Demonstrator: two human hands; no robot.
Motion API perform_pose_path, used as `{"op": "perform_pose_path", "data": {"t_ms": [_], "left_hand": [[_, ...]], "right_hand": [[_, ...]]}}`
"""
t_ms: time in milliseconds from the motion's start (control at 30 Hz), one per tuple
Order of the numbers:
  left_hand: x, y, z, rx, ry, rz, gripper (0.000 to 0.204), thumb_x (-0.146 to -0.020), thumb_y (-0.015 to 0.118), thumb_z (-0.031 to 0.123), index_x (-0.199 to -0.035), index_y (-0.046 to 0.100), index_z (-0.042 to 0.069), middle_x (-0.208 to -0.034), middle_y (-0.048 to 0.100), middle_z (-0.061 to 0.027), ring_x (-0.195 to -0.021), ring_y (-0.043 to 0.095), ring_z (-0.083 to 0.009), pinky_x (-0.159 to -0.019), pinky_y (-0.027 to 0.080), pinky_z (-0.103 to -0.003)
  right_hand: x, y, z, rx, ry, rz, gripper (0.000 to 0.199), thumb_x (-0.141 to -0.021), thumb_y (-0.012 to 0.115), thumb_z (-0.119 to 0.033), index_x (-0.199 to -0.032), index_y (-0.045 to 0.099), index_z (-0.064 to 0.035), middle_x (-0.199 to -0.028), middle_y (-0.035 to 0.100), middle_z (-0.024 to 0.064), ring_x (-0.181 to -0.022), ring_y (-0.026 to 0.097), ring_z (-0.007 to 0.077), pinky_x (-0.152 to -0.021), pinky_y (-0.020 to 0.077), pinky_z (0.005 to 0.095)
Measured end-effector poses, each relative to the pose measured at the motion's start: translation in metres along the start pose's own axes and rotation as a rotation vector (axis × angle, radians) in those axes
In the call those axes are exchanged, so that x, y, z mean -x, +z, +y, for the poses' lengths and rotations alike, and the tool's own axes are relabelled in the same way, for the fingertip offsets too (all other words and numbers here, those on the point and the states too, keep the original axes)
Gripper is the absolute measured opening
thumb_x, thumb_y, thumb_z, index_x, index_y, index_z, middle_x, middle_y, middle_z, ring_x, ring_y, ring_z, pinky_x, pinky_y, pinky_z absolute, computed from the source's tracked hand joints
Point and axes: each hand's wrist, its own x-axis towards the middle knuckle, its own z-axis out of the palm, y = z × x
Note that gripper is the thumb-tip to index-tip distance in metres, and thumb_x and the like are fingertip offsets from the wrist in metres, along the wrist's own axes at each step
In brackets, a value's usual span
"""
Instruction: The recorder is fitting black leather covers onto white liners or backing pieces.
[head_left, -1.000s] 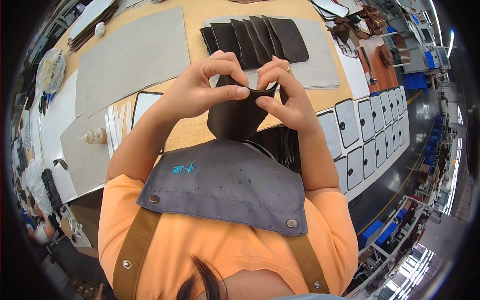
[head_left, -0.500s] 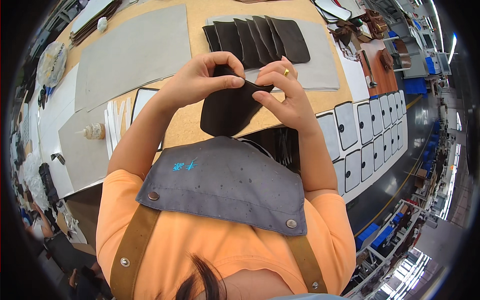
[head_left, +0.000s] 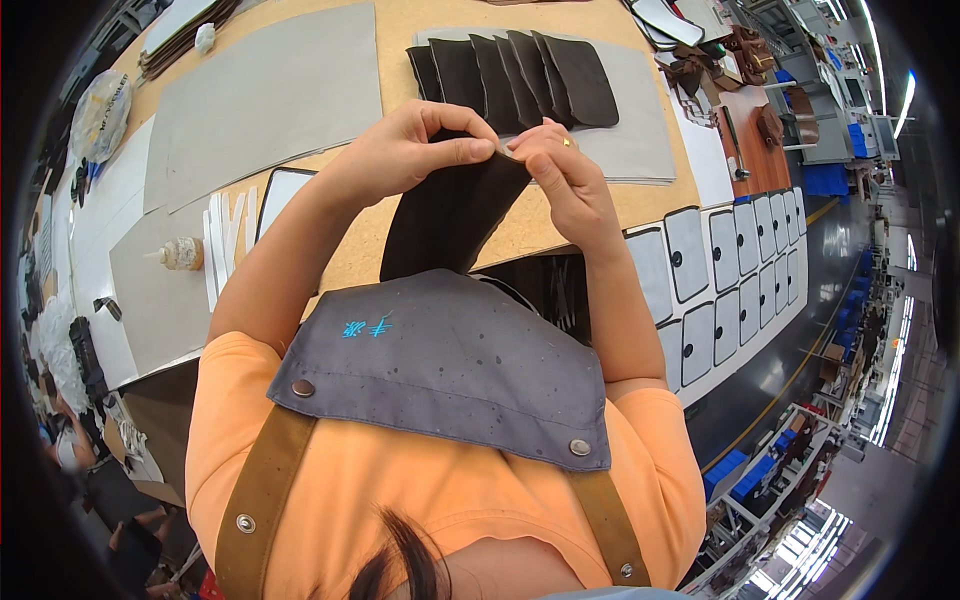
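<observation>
A dark brown, leather-like panel (head_left: 450, 215) hangs from my two hands above the near edge of the table. My left hand (head_left: 425, 150) pinches its upper edge between thumb and fingers. Close beside it, my right hand (head_left: 565, 180) grips the upper right corner, thumb against the dark face and fingers bent behind. The fingertips of both hands nearly meet at the edge. Just beyond them lies a fanned row of similar dark panels (head_left: 515, 80) on light grey sheets (head_left: 640, 120). The far side of the held panel is hidden.
A large grey sheet (head_left: 270, 95) covers the table's left part. Nearer stand a small glue-like bottle (head_left: 180, 253) and white strips (head_left: 222, 245). Rows of pale, dark-edged panels (head_left: 685, 260) lie at right. A hammer-like tool (head_left: 735, 145) rests on a reddish board (head_left: 760, 140).
The held panel has tilted, its lower end swinging left and toward me. My right hand has shifted its grip closer to my left fingertips.
</observation>
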Motion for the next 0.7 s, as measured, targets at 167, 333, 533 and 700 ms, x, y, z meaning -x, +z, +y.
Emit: {"op": "perform_pose_path", "data": {"t_ms": [167,333,533,700], "left_hand": [[-0.001,0.005,0.002,-0.143,0.069,0.021,0.014,-0.085,0.062,0.017,-0.087,0.063,0.003,-0.084,0.061,0.0009,-0.082,0.053,-0.0059,-0.076,0.041,-0.022],[-0.004,0.001,0.001,-0.347,0.245,-0.027,0.016,-0.086,0.062,0.02,-0.084,0.06,0.004,-0.081,0.058,0.0017,-0.081,0.05,-0.0065,-0.075,0.039,-0.022],[-0.012,-0.01,0.0,-0.309,0.165,-0.056,0.018,-0.086,0.062,0.022,-0.084,0.058,0.004,-0.08,0.054,0.0026,-0.08,0.048,-0.0061,-0.072,0.038,-0.022],[-0.014,-0.005,0.002,-0.421,0.345,-0.102,0.011,-0.079,0.066,0.012,-0.084,0.06,0.005,-0.081,0.057,-0.0015,-0.085,0.05,-0.0153,-0.08,0.038,-0.029]], "right_hand": [[-0.001,0.004,-0.009,0.245,-0.068,0.008,0.01,-0.083,0.063,-0.017,-0.081,0.061,-0.0068,-0.081,0.058,-0.0013,-0.088,0.053,0.0151,-0.103,0.021,0.0409],[-0.001,0.0,-0.006,0.192,-0.053,-0.127,0.011,-0.081,0.064,-0.019,-0.083,0.061,-0.0082,-0.08,0.057,-0.0013,-0.09,0.053,0.0153,-0.105,0.0177,0.0418],[-0.005,-0.014,-0.013,0.233,-0.012,-0.097,0.011,-0.079,0.065,-0.015,-0.085,0.059,-0.009,-0.078,0.056,-0.0011,-0.088,0.052,0.0161,-0.104,0.0188,0.0401],[-0.003,-0.012,-0.007,0.166,-0.033,-0.082,0.01,-0.078,0.067,-0.011,-0.08,0.058,-0.0084,-0.076,0.054,-0.0007,-0.082,0.05,0.0169,-0.1,0.0242,0.0388]]}}
